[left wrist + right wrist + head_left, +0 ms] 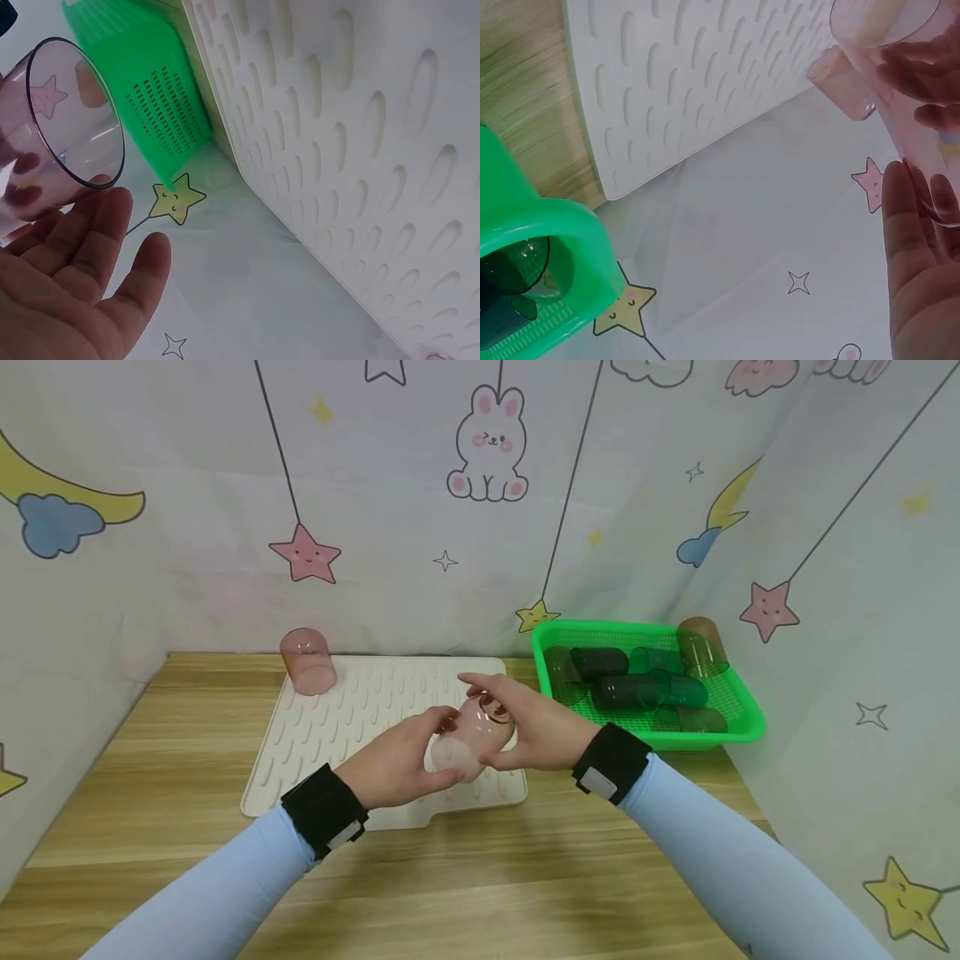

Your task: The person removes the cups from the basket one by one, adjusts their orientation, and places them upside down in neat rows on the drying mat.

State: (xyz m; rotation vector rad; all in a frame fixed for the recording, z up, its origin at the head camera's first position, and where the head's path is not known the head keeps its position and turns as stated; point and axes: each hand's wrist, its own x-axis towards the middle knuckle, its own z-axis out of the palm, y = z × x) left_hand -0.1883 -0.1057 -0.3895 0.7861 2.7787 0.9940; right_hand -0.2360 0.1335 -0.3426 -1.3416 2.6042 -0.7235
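A see-through pink cup [474,739] is held tilted above the white drying mat [345,718], between both hands. On its left side, the left hand [397,758] grips it with fingers behind and thumb in front. The right hand [546,725] holds the other end, its thumb low on the near side and its fingers over the top. In the left wrist view the rim of the pink cup [75,112] shows, with the fingertips against the wall. A second pink cup [308,662] stands at the mat's far left corner.
A green plastic basket [648,742] sits at the right rear of the wooden table [480,893]. Several dark, green and brown see-through cups lie in it, one brown cup [699,643] leaning on its rim. A patterned cloth wall [420,602] closes off the back and sides.
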